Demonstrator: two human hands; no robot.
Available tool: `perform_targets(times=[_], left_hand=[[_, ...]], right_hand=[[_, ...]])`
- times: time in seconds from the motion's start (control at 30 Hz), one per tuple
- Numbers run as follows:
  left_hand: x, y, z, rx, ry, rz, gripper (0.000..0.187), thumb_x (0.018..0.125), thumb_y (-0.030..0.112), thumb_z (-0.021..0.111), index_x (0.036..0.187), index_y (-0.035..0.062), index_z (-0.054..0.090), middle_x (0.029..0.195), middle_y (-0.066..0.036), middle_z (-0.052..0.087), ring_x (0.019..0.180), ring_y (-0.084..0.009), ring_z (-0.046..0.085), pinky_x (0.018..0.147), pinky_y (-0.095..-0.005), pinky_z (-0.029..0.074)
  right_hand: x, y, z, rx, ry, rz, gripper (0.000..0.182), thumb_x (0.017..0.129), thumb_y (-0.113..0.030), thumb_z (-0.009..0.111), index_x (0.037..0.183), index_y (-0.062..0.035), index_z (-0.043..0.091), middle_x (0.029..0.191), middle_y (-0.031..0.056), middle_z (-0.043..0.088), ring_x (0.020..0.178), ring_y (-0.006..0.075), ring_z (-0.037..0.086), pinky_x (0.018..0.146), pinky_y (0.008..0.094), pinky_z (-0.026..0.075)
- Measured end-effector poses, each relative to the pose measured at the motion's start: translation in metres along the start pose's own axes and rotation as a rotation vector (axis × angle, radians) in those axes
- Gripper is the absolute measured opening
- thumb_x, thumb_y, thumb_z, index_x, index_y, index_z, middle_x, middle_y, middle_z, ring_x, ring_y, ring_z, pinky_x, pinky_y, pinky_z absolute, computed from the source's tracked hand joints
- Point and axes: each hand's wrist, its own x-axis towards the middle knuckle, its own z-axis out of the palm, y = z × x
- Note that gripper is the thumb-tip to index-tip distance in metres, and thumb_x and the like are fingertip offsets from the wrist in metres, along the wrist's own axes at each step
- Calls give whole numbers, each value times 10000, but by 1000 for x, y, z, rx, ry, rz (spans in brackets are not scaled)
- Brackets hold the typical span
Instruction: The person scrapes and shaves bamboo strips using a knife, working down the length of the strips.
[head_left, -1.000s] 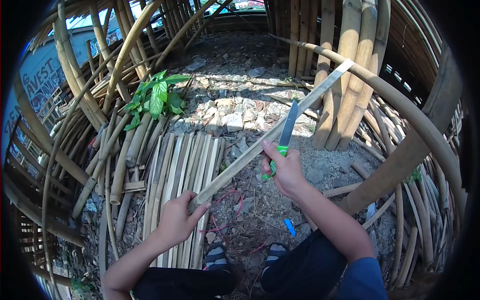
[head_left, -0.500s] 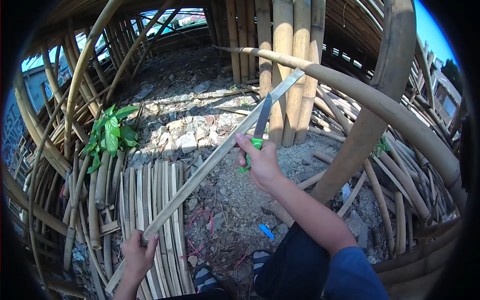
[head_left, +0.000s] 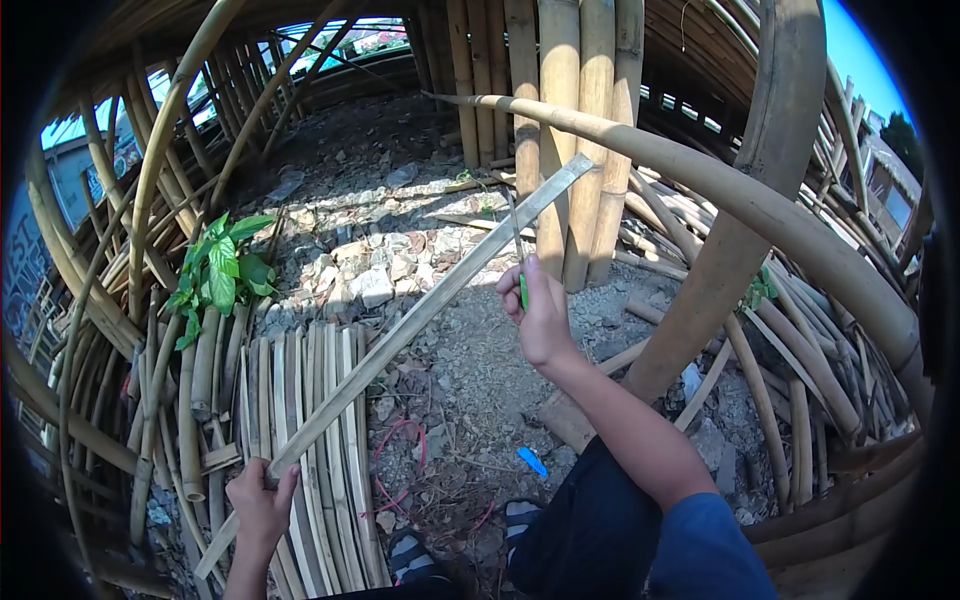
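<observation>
My left hand (head_left: 262, 505) is closed around the lower part of a long, flat bamboo strip (head_left: 425, 308), which slants up and to the right. In my right hand (head_left: 540, 312) is a knife (head_left: 523, 290) with a green handle, mostly covered by my fingers. Its blade points upward and shows nearly edge-on, overlapping the strip in this view. Beneath my left hand and the strip lies a row of split bamboo strips (head_left: 322, 400), side by side on the ground.
A thick bamboo pole (head_left: 715, 290) leans at the right, crossed by a long curved pole (head_left: 690, 165). Upright poles (head_left: 560, 130) stand ahead. A leafy plant (head_left: 222, 262) grows at left among stacked bamboo. A blue scrap (head_left: 532, 461) and pink string (head_left: 405, 435) lie on rubble.
The knife has turned from showing its flat side to nearly edge-on, as my right hand rotated and shifted slightly right. My left hand and the strip moved a little left and down.
</observation>
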Motion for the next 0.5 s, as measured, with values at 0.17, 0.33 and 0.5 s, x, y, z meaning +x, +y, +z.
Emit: perform_targets(times=[0.17, 0.33, 0.5], left_hand=[[3, 17, -11, 12, -14, -46, 372, 819, 261, 820, 758, -2, 564, 524, -148, 496, 420, -287, 483, 445, -375, 378], [10, 70, -54, 38, -291, -428, 420, 882, 327, 753, 741, -23, 568, 481, -170, 484, 441, -361, 516, 475, -433, 397], [9, 87, -65, 175, -415, -563, 484, 929, 436, 663, 852, -41, 628, 564, -211, 585, 583, -417, 629, 577, -496, 475]], right_hand=[[-45, -10, 31, -483, -208, -290, 523, 1057, -434, 388, 828, 5, 555, 651, 156, 576, 576, 287, 582, 584, 410, 444], [-81, -20, 67, -690, -490, -16, 429, 1037, -335, 445, 810, 20, 528, 664, 242, 581, 661, 463, 598, 645, 518, 453], [-79, -16, 77, -534, -681, 8, 411, 1043, -326, 424, 848, 14, 545, 626, 218, 595, 649, 437, 627, 644, 528, 470]])
